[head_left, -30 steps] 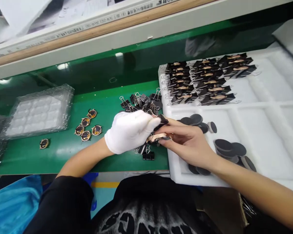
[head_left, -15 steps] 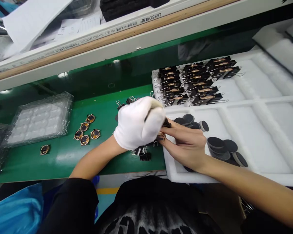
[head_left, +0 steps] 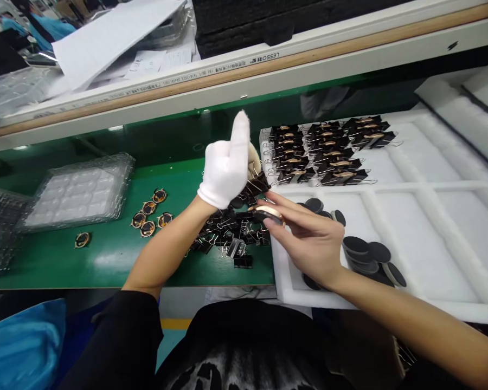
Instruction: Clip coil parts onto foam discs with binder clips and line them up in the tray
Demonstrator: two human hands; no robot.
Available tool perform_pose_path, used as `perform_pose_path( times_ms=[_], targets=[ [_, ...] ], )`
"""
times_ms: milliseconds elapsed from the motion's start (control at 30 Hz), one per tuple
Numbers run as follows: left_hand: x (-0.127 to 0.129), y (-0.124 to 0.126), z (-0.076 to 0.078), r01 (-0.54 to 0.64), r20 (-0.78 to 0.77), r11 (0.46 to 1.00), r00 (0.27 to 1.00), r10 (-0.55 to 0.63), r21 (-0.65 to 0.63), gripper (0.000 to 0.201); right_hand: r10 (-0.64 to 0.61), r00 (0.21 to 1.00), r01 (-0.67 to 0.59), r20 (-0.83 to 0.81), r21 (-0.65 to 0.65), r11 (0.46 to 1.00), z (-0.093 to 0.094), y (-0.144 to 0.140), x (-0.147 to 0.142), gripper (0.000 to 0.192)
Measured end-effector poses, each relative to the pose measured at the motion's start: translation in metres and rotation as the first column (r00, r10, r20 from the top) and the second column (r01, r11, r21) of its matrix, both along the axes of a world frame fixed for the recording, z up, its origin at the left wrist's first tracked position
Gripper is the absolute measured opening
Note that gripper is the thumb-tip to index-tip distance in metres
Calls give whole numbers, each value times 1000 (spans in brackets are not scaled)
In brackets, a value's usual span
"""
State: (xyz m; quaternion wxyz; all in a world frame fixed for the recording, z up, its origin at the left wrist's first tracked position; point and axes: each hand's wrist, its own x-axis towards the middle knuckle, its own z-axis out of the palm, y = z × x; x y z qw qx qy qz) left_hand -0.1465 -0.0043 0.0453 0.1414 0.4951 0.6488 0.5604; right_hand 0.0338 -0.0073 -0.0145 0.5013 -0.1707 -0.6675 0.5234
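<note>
My left hand (head_left: 225, 168), in a white glove, grips a black binder clip (head_left: 257, 186) by its wire handles, thumb pointing up. Just below it, my bare right hand (head_left: 309, 238) pinches a gold-rimmed watch case (head_left: 270, 210) with a black round disc against its underside. The clip is close to the case; whether they touch I cannot tell. Under my hands a pile of black binder clips (head_left: 231, 246) lies on the green table (head_left: 109, 265). Round black discs (head_left: 361, 252) lie in the white foam tray (head_left: 423, 216) beside my right hand, which hides some.
Clipped watch cases (head_left: 329, 145) stand in rows at the tray's back left. Several loose watch cases (head_left: 148, 208) lie left of the pile. Clear plastic blister trays (head_left: 77, 189) are stacked further left. A shelf edge (head_left: 162, 81) with papers runs across the back.
My left hand has lifted off to the upper left, its thumb now raised and the binder clip showing. The watch case in my right hand has come into view. The camera view has shifted slightly.
</note>
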Motion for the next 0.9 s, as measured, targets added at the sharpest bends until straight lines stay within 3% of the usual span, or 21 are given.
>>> perform_pose_path(
  times_ms=[100, 167, 300, 433, 667, 800, 867, 900],
  targets=[
    [-9, 7, -5, -36, 98, 999, 994, 39, -31, 90, -34, 999, 34, 3, -176, 984, 0, 3, -3, 29],
    [-10, 7, -10, -46, 73, 999, 996, 47, -15, 89, -16, 1000, 16, 2, -243, 970, -2, 5, -6, 27],
    [-4, 4, -20, -93, -80, 991, 992, 100, 93, 85, 7, 1000, -7, -2, -275, 961, -8, 5, -8, 26],
    [3, 4, -28, -116, -131, 985, 983, 132, 126, 81, 6, 1000, -4, 6, -315, 949, -12, 4, -8, 27],
    [17, 7, -30, -143, 10, 987, 990, 142, 76, 84, -31, 999, 33, 14, -387, 922, -17, 8, -9, 29],
    [-16, 3, -22, -2, 134, 987, 991, 24, -163, 90, -41, 999, 35, -9, -363, 931, -17, 19, -4, 27],
    [-51, 0, -20, -53, 77, 975, 995, 71, -216, 87, -44, 999, 41, 1, -338, 940, -15, 29, 1, 22],
    [-71, -2, -21, -152, -52, 971, 988, 144, -186, 80, -36, 999, 39, 16, -334, 942, -14, 35, 3, 21]
  ],
)
